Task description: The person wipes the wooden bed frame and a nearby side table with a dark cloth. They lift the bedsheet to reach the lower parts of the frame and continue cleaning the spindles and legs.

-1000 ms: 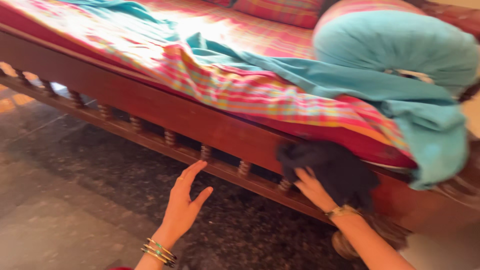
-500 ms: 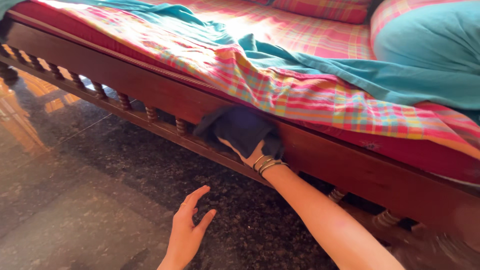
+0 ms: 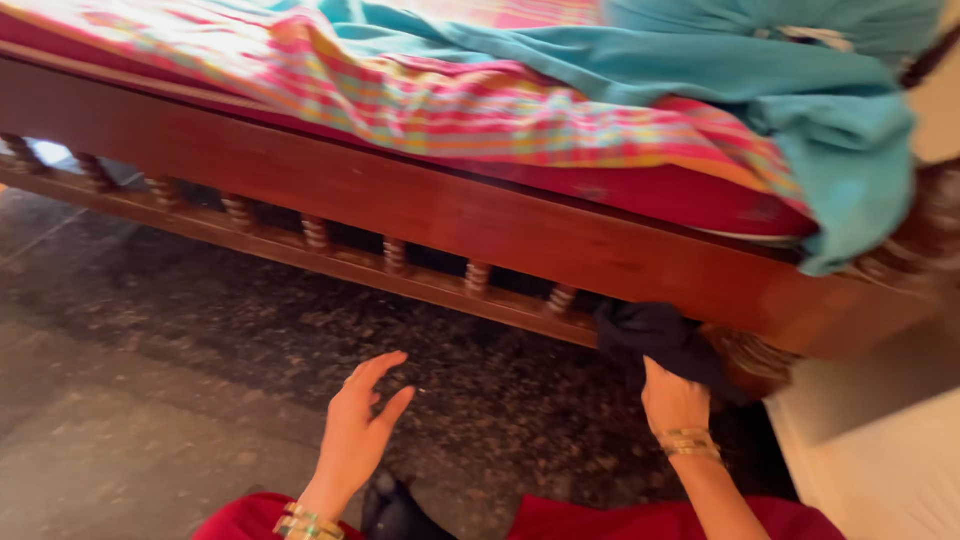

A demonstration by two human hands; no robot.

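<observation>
My right hand [image 3: 675,400] grips a dark cloth [image 3: 655,338] and presses it against the lower rail of a wooden bed frame [image 3: 480,225], near the frame's right end and a carved leg [image 3: 750,355]. My left hand [image 3: 362,420] hovers above the floor with its fingers spread, holding nothing. Gold bangles sit on both wrists. The bed carries a red mattress, a pink checked sheet [image 3: 480,100] and a teal blanket [image 3: 800,90] hanging over the edge.
Turned wooden spindles [image 3: 395,255] run along the frame's lower rail. A dark speckled stone floor [image 3: 180,340] lies under and before the bed. A pale wall or panel [image 3: 880,460] stands at the right. Red clothing shows at the bottom edge.
My right hand has slid the dark cloth along the frame from its middle to the right end. The left hand stays open above the floor.
</observation>
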